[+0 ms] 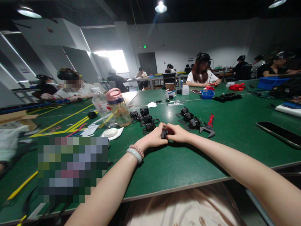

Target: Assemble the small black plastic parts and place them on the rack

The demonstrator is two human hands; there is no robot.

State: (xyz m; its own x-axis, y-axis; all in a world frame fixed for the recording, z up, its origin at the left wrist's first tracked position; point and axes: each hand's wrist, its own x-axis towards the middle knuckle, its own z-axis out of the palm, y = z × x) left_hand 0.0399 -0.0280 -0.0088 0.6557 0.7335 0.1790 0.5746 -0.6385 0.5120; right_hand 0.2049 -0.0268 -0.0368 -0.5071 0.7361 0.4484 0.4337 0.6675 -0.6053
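Both hands meet at the middle of the green table (235, 147), clamped onto one small black part (165, 134). The left hand (154, 138) curls its fingers round the part's left side. The right hand (178, 133) pinches the right side, fingertips tight against it. The part sits just above the tabletop, between the two thumbs, mostly hidden.

It looks like hard moulded plastic: light, stiff, probably a bit slick, and small enough that a firm fingertip pinch on opposite sides seems the best hold.

At 11 o'clock from the hands lies a cluster of similar black pieces (145, 119), and there is another row (190, 121) at 1 o'clock. Red-handled pliers (208, 125) rest just beside that row, near 2 o'clock. A pink-lidded bottle (118, 108) stands at 10 o'clock, and a phone (279, 134) lies well apart at 3 o'clock.
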